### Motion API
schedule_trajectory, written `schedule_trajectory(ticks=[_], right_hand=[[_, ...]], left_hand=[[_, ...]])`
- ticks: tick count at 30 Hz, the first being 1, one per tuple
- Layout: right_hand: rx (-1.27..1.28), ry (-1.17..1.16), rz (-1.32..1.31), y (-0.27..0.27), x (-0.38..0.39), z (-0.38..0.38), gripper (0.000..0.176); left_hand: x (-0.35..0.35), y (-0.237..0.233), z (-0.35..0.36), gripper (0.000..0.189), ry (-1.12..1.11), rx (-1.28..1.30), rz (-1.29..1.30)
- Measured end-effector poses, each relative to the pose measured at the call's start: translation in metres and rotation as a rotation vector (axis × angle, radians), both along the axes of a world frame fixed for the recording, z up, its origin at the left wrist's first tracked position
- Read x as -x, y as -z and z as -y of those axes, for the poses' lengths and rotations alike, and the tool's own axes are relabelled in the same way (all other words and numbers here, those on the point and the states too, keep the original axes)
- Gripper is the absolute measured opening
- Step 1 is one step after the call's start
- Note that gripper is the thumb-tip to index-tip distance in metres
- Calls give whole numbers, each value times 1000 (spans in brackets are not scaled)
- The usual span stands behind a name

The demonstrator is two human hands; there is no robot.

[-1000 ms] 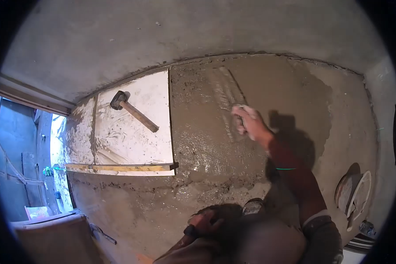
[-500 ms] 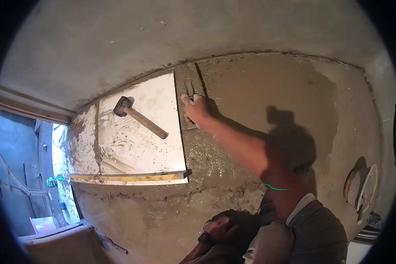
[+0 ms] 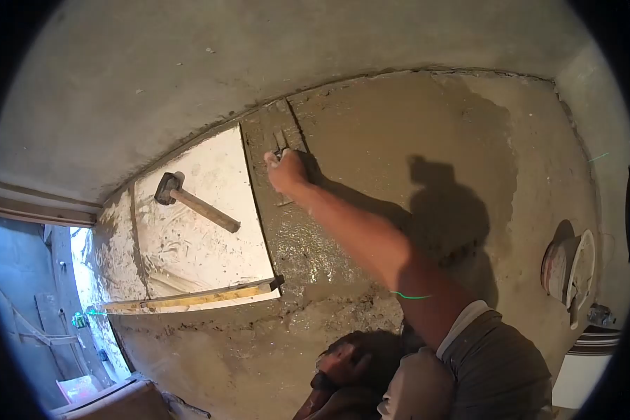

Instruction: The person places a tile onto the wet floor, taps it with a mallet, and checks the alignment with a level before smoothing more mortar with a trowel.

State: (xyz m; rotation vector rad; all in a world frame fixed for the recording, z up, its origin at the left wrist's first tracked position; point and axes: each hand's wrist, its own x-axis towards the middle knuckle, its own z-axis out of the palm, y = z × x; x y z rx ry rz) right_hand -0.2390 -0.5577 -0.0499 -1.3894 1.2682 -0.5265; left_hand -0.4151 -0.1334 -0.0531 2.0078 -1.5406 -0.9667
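Note:
My right hand (image 3: 285, 171) is closed around the handle of a flat plastering float (image 3: 289, 126). The float lies flat on wet grey mortar (image 3: 392, 119), a little to the right of the large pale tile's edge. Part of its blade is hidden under my hand and forearm. Low in the view, my left hand (image 3: 341, 364) is in shadow near my knee, and its fingers are too dark to make out. A mallet (image 3: 201, 208) with a dark head and wooden handle rests on the pale tile (image 3: 210, 248).
A yellow spirit level (image 3: 196, 299) lies along the tile's near edge. To the right stand a round bucket (image 3: 556, 262) and a pale round lid-like piece (image 3: 582, 269) with a handle. A wall (image 3: 315, 35) runs along the far side. At left is a doorway (image 3: 28, 294).
The view has shifted, so most things appear farther left. My right hand and the float have moved slightly away from the tile's edge. The mallet still lies on the tile.

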Motion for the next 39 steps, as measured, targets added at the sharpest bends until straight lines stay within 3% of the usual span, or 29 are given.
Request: schedule_trajectory(ticks=[8, 13, 16, 17, 21, 26, 28, 30, 34, 36, 39], right_hand=[[-26, 47, -51, -25, 78, 38, 40], [-41, 104, -49, -26, 132, 72, 60], [-71, 157, -43, -24, 166, 93, 61], [-32, 193, -47, -32, 179, 94, 52], [-128, 149, 29, -40, 233, 120, 47], [-121, 220, 68, -7, 292, 167, 37], [-114, 248, 219, 9, 325, 182, 35], [-173, 428, 319, 11, 352, 189, 30], [-205, 420, 585, 14, 401, 183, 32], [-76, 469, 447, -3, 381, 143, 30], [-238, 356, 465, -37, 330, 89, 25]], left_hand=[[1, -4, 12, 49, -37, 11, -70], [2, -7, 17, 52, -3, -103, -13], [2, -10, 19, 55, -3, -160, 42], [3, -10, 19, 56, -15, -141, 62], [3, -13, 19, 49, 1, -104, 97], [2, -15, 21, 50, 27, -283, 46], [0, -6, 14, 49, 42, -199, 78], [0, 0, 10, 49, 40, -119, 107], [0, -4, 9, 61, 21, -246, 33], [-2, -13, 15, 62, 29, -298, 31], [-1, -21, 23, 59, 55, -487, -70]])
